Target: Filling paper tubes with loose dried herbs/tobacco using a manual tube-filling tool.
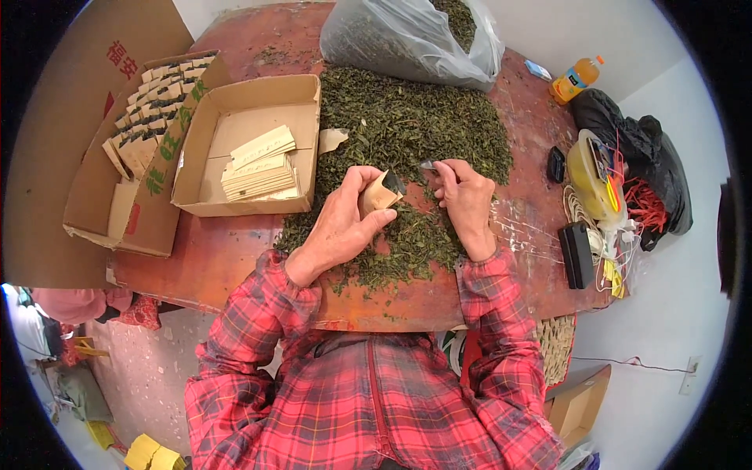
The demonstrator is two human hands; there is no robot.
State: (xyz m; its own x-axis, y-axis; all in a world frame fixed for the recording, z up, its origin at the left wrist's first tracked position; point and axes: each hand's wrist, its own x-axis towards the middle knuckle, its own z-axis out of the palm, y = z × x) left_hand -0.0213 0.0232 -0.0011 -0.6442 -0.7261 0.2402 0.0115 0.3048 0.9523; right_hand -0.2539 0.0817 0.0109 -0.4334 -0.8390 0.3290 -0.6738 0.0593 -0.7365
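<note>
My left hand (333, 235) is wrapped round a small tan paper bag (377, 196), its mouth standing open toward the upper right. Just to the right, my right hand (470, 205) pinches a small metal spoon (428, 165); only its tip shows beyond the fingers. Spoon and bag are apart. Beneath and beyond both hands spreads a wide heap of dark green dried leaves (423, 113), which look like tea. Flat paper bags (258, 174) lie stacked in a shallow cardboard box (184, 176) left of my left hand.
Further left, a long carton (149, 239) holds rows of upright filled bags (160, 98). A clear plastic sack (392, 39) of leaves stands at the back. An orange drink bottle (576, 78), a black plastic bag (638, 141), a yellow container (587, 176) and a black case (576, 254) crowd the right.
</note>
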